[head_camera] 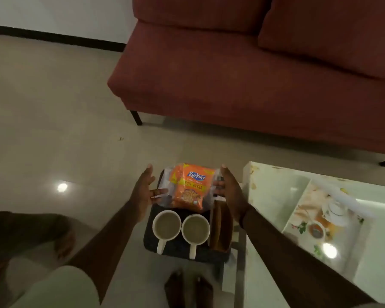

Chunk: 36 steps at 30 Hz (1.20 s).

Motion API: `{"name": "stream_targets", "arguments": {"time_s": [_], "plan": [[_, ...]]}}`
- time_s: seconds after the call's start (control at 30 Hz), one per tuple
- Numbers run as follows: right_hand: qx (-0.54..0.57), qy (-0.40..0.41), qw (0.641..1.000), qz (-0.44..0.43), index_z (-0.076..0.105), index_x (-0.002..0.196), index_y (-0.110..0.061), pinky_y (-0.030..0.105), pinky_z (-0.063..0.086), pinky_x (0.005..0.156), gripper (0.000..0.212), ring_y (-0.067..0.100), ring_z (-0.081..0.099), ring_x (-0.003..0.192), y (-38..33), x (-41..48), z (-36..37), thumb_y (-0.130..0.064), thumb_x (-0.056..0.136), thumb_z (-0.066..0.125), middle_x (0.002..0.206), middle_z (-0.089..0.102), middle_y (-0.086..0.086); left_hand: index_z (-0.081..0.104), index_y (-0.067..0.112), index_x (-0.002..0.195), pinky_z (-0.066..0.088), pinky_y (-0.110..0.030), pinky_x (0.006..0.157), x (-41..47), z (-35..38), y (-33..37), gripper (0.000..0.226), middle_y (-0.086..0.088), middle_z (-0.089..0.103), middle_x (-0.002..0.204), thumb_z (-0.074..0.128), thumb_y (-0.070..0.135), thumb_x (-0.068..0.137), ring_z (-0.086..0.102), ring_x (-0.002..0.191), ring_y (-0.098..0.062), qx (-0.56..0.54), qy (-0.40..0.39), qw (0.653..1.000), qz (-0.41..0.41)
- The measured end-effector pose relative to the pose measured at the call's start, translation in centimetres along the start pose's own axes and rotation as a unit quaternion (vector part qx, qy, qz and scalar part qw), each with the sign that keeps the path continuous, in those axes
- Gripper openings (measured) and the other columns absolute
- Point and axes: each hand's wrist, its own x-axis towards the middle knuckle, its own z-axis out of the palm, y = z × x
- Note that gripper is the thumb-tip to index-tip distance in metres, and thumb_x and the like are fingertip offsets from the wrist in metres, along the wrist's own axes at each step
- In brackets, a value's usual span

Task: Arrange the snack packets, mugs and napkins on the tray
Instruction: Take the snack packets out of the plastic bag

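Note:
A dark tray (pixel 149 237) lies low in front of me. Two white mugs stand on it side by side, the left mug (pixel 166 225) and the right mug (pixel 195 228), handles toward me. Beyond them an orange Kurkure snack packet (pixel 190 187) rests on top of clear packets. A brown stack that looks like napkins (pixel 220 227) stands along the tray's right side. My left hand (pixel 142 192) hovers left of the packet, fingers spread and holding nothing. My right hand (pixel 230 192) is at the packet's right edge, fingers apart; whether they touch it I cannot tell.
A red sofa (pixel 231 74) stands beyond the tray. A glass-topped white table (pixel 276 185) at the right shows a floral tray (pixel 320 214) beneath the glass. Another person's foot (pixel 62 238) rests on the floor at the left. My bare feet (pixel 187 287) are below the tray.

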Motion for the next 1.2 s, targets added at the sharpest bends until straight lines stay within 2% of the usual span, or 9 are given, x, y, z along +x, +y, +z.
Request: {"name": "stream_targets", "arguments": {"time_s": [0.07, 0.17, 0.27, 0.37, 0.5, 0.63, 0.77, 0.97, 1.2], "plan": [[-0.017, 0.009, 1.000, -0.023, 0.053, 0.122, -0.022, 0.046, 0.054, 0.091, 0.051, 0.029, 0.065, 0.105, 0.8, 1.9, 0.5, -0.062, 0.097, 0.034, 0.119, 0.063, 0.014, 0.032, 0.034, 0.146, 0.051, -0.036, 0.070, 2.1, -0.3, -0.4, 0.063, -0.006, 0.034, 0.154, 0.041, 0.063, 0.091, 0.065, 0.095, -0.027, 0.042, 0.002, 0.999, -0.018], [-0.112, 0.024, 0.993, -0.039, 0.052, 0.127, -0.021, 0.055, 0.046, 0.102, 0.089, 0.028, 0.065, 0.111, 2.6, 4.5, 0.5, -0.089, 0.075, 0.027, 0.121, 0.067, 0.009, 0.048, 0.033, 0.128, 0.051, -0.035, 0.072, 4.8, -0.5, -1.2, 0.052, -0.004, 0.054, 0.134, 0.045, 0.065, 0.088, 0.062, 0.099, -0.028, 0.105, -0.016, 0.993, -0.050], [-0.257, 0.031, 0.965, -0.041, 0.042, 0.139, -0.031, 0.062, 0.024, 0.114, 0.111, 0.030, 0.055, 0.125, 4.3, 6.5, 0.8, -0.101, 0.059, 0.009, 0.129, 0.064, 0.002, 0.063, 0.018, 0.102, 0.044, -0.020, 0.051, 6.8, -0.2, -1.8, 0.040, -0.007, 0.065, 0.091, 0.055, 0.055, 0.088, 0.062, 0.064, -0.012, 0.179, -0.021, 0.983, -0.018], [-0.346, 0.047, 0.937, -0.024, 0.022, 0.152, -0.030, 0.058, 0.007, 0.118, 0.096, 0.032, 0.045, 0.136, 4.9, 7.5, 1.0, -0.090, 0.077, 0.015, 0.144, 0.055, 0.003, 0.066, 0.018, 0.079, 0.036, -0.015, 0.040, 8.0, 0.1, -2.4, 0.020, -0.003, 0.056, 0.063, 0.071, 0.037, 0.083, 0.048, 0.042, -0.007, 0.204, -0.016, 0.979, 0.008], [-0.361, 0.049, 0.930, -0.040, 0.028, 0.147, -0.020, 0.054, 0.035, 0.111, 0.083, 0.033, 0.057, 0.123, 5.4, 8.6, 1.3, -0.076, 0.087, 0.037, 0.136, 0.059, 0.009, 0.068, 0.017, 0.078, 0.049, -0.031, 0.064, 8.8, 0.5, -2.8, 0.012, -0.009, 0.068, 0.080, 0.073, 0.027, 0.082, 0.061, 0.069, -0.022, 0.241, -0.002, 0.970, 0.038], [-0.273, 0.029, 0.961, -0.035, 0.035, 0.143, -0.018, 0.036, 0.054, 0.087, 0.065, 0.021, 0.066, 0.099, 5.2, 8.9, 1.8, -0.055, 0.093, 0.054, 0.129, 0.064, 0.006, 0.069, 0.002, 0.078, 0.051, -0.030, 0.062, 8.8, 0.6, -2.3, 0.023, -0.015, 0.067, 0.076, 0.073, 0.024, 0.082, 0.060, 0.071, -0.025, 0.232, 0.016, 0.970, 0.063], [-0.215, 0.033, 0.974, -0.063, 0.037, 0.144, -0.019, 0.006, 0.046, 0.054, 0.060, 0.001, 0.061, 0.078, 3.6, 8.0, 2.4, -0.042, 0.094, 0.062, 0.120, 0.063, -0.004, 0.065, 0.001, 0.069, 0.047, -0.032, 0.061, 7.2, 1.4, -0.8, 0.030, -0.011, 0.063, 0.066, 0.072, 0.026, 0.084, 0.052, 0.062, -0.021, 0.224, 0.039, 0.966, 0.121], [-0.088, 0.043, 0.987, -0.124, 0.050, 0.130, -0.020, 0.047, 0.056, 0.093, 0.046, 0.022, 0.066, 0.110, -1.4, 2.0, 1.5, -0.038, 0.091, 0.066, 0.125, 0.066, 0.002, 0.047, 0.020, 0.053, 0.029, -0.009, 0.041, 0.9, 2.4, 4.6, 0.041, 0.014, 0.045, 0.038, 0.068, 0.024, 0.088, 0.039, 0.040, -0.001, 0.258, 0.074, 0.921, 0.283], [-0.024, 0.086, 0.970, -0.225, 0.065, 0.102, -0.025, 0.009, 0.052, 0.066, 0.019, -0.002, 0.070, 0.088, -9.0, -11.6, -3.2, -0.022, 0.086, 0.075, 0.094, 0.074, -0.014, 0.058, 0.014, 0.061, 0.031, -0.006, 0.040, -13.5, 3.9, 10.9, 0.031, 0.012, 0.055, 0.048, 0.069, 0.031, 0.084, 0.046, 0.041, 0.000, 0.228, 0.030, 0.907, 0.352]]}}
